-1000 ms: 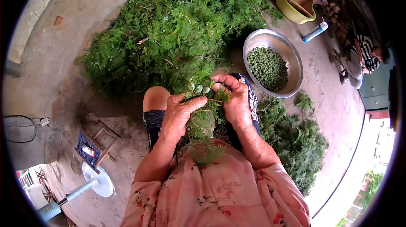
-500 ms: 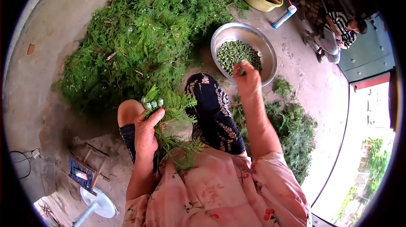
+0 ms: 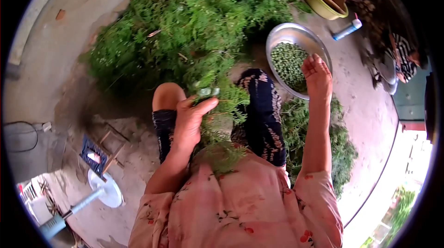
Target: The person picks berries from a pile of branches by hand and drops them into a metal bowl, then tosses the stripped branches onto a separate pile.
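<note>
My left hand [image 3: 188,122] is closed around a leafy evergreen sprig [image 3: 233,104], its thumb pressed over the stem. Pale green seed cones [image 3: 207,91] cluster at the sprig's upper end, just above the thumb. Over the right side of a metal basin [image 3: 301,35] is my right hand [image 3: 318,79], palm partly turned up and fingers loosely bent, slightly apart. Nothing shows in those fingers. Many small round green cones [image 3: 287,63] lie in the basin.
A big heap of evergreen branches [image 3: 194,21] covers the floor ahead. More cut branches [image 3: 340,151] lie right of my knee. A yellow tub [image 3: 323,5], a blue-and-white canister [image 3: 348,30] and a seated person [image 3: 402,58] are at upper right. A small stool [image 3: 104,151] stands at left.
The camera view has turned, shifting most things rightward. My right hand's fingers have loosened from a pinch around something green. My left hand keeps its hold on the sprig.
</note>
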Demonstrator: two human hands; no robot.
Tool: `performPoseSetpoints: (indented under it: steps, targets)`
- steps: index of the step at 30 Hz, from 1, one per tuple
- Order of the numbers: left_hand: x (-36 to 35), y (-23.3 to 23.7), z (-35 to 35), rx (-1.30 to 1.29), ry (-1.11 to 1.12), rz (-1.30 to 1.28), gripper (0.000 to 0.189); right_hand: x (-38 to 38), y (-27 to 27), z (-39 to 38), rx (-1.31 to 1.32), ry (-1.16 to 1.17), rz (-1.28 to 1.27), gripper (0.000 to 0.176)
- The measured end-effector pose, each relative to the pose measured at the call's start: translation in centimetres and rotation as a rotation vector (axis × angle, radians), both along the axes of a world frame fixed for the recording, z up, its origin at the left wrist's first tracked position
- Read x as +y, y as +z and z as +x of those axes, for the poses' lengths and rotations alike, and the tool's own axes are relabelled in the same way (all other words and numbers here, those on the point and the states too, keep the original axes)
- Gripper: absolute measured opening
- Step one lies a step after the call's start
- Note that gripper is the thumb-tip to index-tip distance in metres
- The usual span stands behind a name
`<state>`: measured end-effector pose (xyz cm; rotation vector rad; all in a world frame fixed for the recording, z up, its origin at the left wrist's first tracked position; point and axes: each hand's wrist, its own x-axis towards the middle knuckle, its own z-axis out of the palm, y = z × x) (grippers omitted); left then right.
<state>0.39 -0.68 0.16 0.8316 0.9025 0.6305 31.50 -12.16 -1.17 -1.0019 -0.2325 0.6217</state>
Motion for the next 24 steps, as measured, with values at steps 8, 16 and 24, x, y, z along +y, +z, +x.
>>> performPoseSetpoints:
  steps: [8, 16, 24]
  targets:
    - [-0.5, 0.2, 0.5, -0.050, -0.017, 0.063, 0.013, 4.5, 4.6, -15.9, -1.036, 0.445, -0.317, 0.030]
    - [-0.4, 0.6, 0.0, -0.094, -0.079, 0.126, 0.015, 5.3, 0.8, -16.7, -0.748, 0.507, -0.252, 0.020]
    - [-0.3, 0.2, -0.3, -0.108, -0.096, 0.038, 0.016, 5.1, 3.3, -15.8, 0.151, 0.486, -0.060, 0.021]
